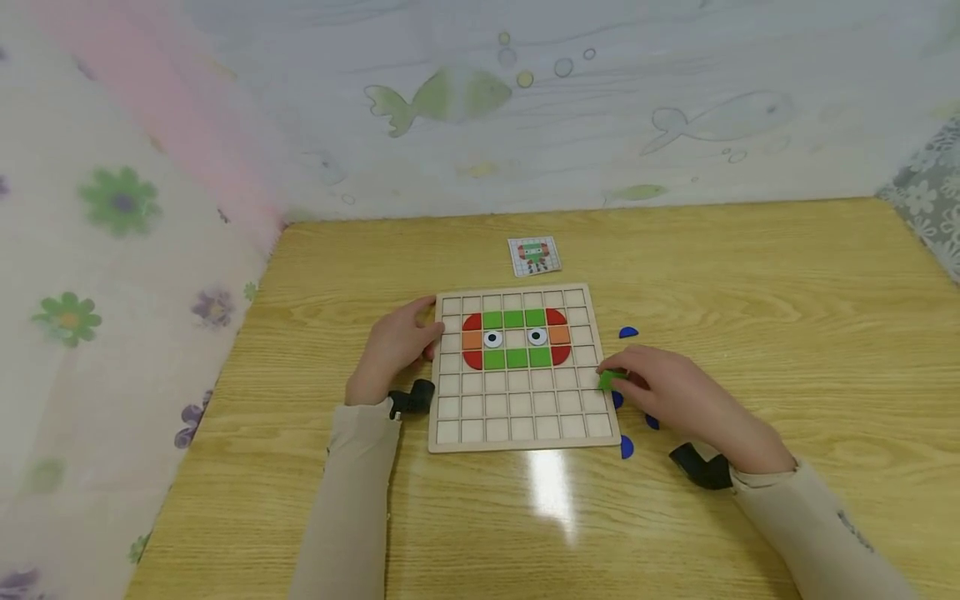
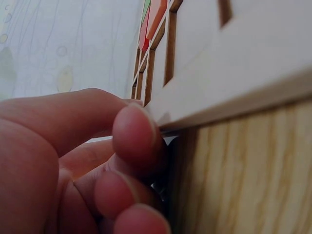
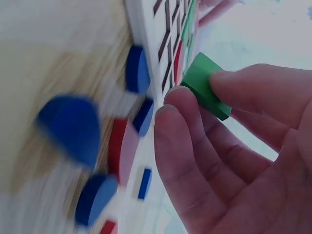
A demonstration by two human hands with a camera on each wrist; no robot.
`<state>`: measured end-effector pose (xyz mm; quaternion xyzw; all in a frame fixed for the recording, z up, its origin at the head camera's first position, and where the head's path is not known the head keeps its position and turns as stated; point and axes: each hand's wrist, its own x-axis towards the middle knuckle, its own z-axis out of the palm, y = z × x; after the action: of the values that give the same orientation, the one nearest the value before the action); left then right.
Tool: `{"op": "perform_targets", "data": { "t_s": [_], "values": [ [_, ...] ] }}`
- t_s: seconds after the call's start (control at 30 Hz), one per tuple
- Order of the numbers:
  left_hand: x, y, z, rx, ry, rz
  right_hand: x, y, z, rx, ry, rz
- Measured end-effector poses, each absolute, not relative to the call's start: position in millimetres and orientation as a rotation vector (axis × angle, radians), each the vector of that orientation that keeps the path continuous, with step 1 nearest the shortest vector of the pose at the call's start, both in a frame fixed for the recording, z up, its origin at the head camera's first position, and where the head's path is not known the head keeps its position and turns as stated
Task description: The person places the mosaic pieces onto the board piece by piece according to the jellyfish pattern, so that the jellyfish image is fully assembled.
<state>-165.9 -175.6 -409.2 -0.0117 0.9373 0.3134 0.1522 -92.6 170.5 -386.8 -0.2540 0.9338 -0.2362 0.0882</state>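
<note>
A wooden grid board (image 1: pixel 521 443) lies on the table, with red, orange and green tiles and two eye pieces set in its upper cells. My left hand (image 1: pixel 393 346) grips the board's left edge; in the left wrist view its fingertips (image 2: pixel 136 136) meet the rim. Beside the right edge, my right hand (image 1: pixel 667 383) pinches a green square tile (image 3: pixel 207 85) between thumb and fingers. Several blue half-round pieces (image 3: pixel 73 126) lie near that hand, with a red piece (image 3: pixel 122 151) among them in the right wrist view.
A small picture card (image 1: pixel 535 256) with a coloured figure lies beyond the board. The wooden table (image 1: pixel 480 533) meets a wall (image 1: pixel 585 150) painted with fish at its far side. Each wrist carries a black strap mount (image 1: pixel 701 467).
</note>
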Motion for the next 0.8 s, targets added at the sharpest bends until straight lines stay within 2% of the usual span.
{"op": "perform_targets", "data": {
  "t_s": [0.43,0.8],
  "values": [
    [-166,-176,-408,0.000,2.695,0.894,-117,124,-396,-0.743,2.687,-0.889],
    [-166,-176,-409,-0.020,2.691,0.904,-123,90,-395,-0.745,2.687,-0.890]
  ]
}}
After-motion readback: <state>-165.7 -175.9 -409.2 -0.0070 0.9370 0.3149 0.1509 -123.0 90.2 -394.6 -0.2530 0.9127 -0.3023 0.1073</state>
